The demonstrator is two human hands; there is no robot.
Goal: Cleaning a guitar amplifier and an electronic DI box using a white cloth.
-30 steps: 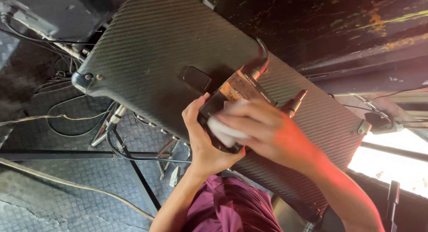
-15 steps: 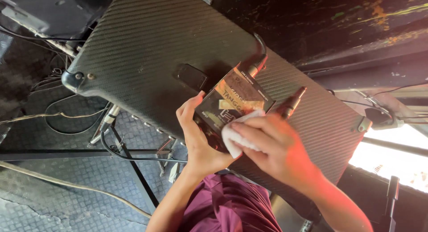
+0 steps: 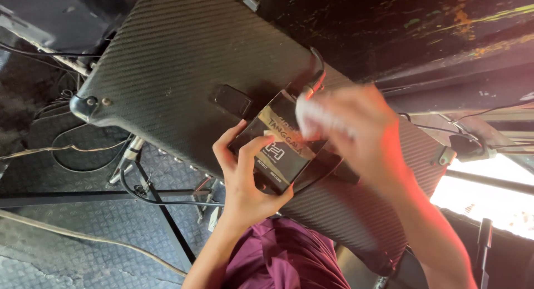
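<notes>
My left hand (image 3: 245, 175) grips a small black box (image 3: 281, 147) with a gold band and pale lettering on its face, holding it by its near corner against a large case. My right hand (image 3: 356, 136), blurred, is over the box's far end, its fingers closed on a white cloth or tissue (image 3: 314, 118) that presses on the box's top. The box rests on a big black carbon-fibre-patterned case (image 3: 183, 66) lying tilted across the view. A purple sleeve or garment (image 3: 283, 258) shows below my arms.
A black recessed latch (image 3: 233, 100) sits on the case left of the box. Cables (image 3: 83, 150) and a black metal stand (image 3: 161, 211) lie on a chequer-plate floor at left. A dark scratched surface (image 3: 423, 28) runs along the upper right. Bright light glares at lower right.
My right hand with the white cloth has slid from the near part of the box up to its far end. My left hand has kept its hold on the box.
</notes>
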